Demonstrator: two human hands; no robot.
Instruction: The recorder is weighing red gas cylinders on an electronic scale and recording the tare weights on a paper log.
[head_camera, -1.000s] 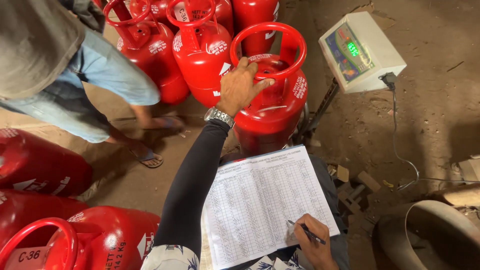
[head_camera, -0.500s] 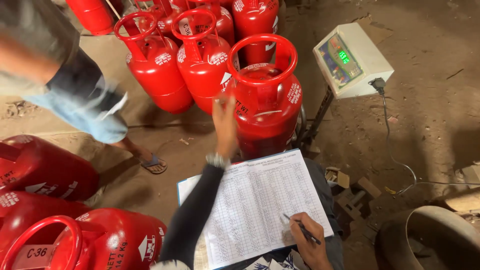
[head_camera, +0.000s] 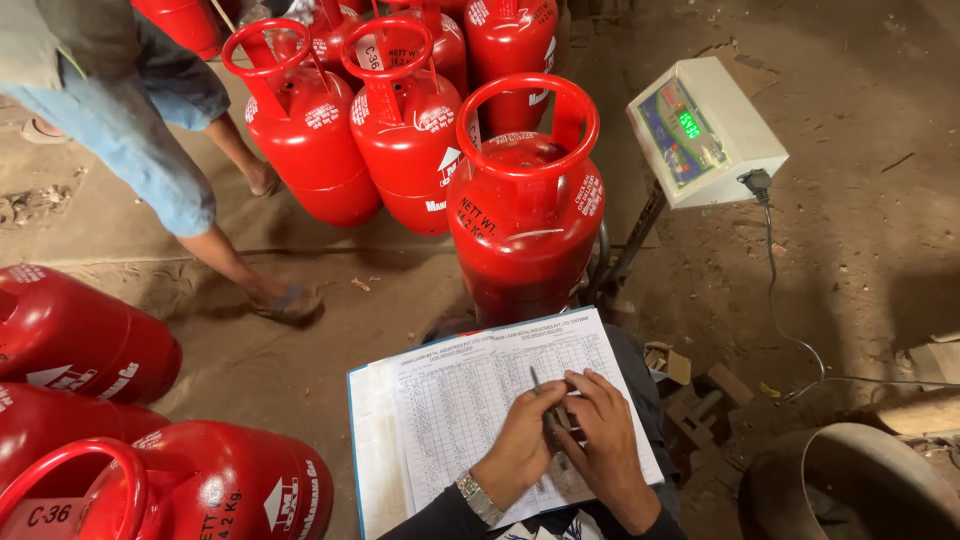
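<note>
On the person's lap, below the red gas cylinder (head_camera: 525, 215) standing by the scale display (head_camera: 705, 130), both hands are meeting over the record sheet (head_camera: 470, 400). The right hand (head_camera: 610, 450) is clamping its fingers on a pen (head_camera: 540, 395), the left hand (head_camera: 520, 450) is curling fingers beside it; judging by the rows, filling is partly done.

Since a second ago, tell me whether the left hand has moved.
Yes. The left hand has left the top of the red cylinder and come down onto the record sheet, beside the right hand.

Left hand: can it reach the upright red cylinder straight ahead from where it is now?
Probably yes. The left hand rests on the record sheet, and the red cylinder stands just beyond the sheet's far edge with nothing in between.
</note>
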